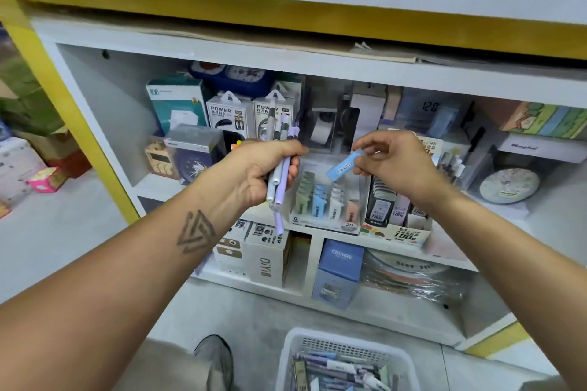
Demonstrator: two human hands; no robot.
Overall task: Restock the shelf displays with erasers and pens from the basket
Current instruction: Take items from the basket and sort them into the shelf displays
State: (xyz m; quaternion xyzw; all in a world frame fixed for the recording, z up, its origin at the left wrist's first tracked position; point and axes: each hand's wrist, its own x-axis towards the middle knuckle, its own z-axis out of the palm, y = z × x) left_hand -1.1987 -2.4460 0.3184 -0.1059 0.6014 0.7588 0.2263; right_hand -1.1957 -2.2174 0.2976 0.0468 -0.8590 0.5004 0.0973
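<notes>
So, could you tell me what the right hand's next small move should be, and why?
Probably lower the blue eraser, pinched in the right hand, into the blue row of the eraser display just below; the left hand is busy gripping pens.

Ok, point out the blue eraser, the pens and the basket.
blue eraser [344,166], head view, on its barcode face.
pens [279,176], head view, on the barrels just below the left hand's fingers.
basket [290,347], head view, on its white left rim.

Pens [279,168] left, blue eraser [344,166] right
</notes>
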